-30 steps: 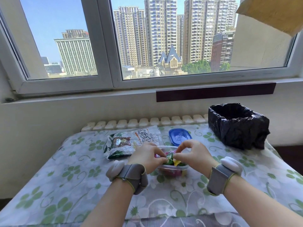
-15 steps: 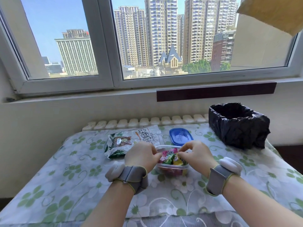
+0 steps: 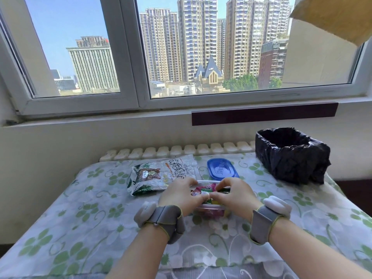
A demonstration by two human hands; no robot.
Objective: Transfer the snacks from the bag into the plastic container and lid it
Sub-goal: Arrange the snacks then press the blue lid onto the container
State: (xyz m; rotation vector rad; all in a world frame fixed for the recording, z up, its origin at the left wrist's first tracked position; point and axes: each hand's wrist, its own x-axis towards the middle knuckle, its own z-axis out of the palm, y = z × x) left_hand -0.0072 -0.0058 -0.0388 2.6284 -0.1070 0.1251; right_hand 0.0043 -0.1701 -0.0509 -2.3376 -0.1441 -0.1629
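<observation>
We tuck the snacks (image 3: pixel 205 191) below the container (image 3: pixel 209 210) rim (lid (image 3: pixel 222 170) waits behind); left hand (image 3: pixel 179 195) and right hand (image 3: pixel 234 195) each pinch wrappers.

We have one view only, a wide-angle camera worn on the head, looking forward and down across the bench (image 3: pixel 84 228) toward the window (image 3: pixel 128 57) at its far edge. Both forearms reach in from the near edge, the left hand (image 3: pixel 179 195) and right hand (image 3: pixel 234 195) close below us. The wide lens bends the window frame.
</observation>
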